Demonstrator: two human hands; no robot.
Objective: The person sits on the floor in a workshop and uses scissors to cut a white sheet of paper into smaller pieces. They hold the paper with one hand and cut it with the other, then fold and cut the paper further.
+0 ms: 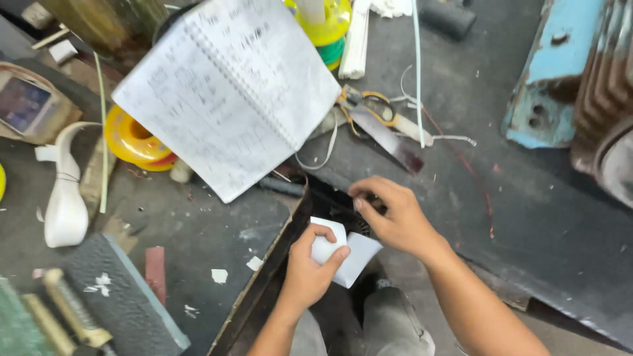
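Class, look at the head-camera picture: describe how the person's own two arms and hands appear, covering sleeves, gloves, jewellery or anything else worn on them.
Both hands are bare: no gloves on the left hand or the right hand. No rings, watch or wristband show. Both forearms are uncovered as far as the frame's lower edge, so no sleeves are in view. No marks or bandages can be made out.
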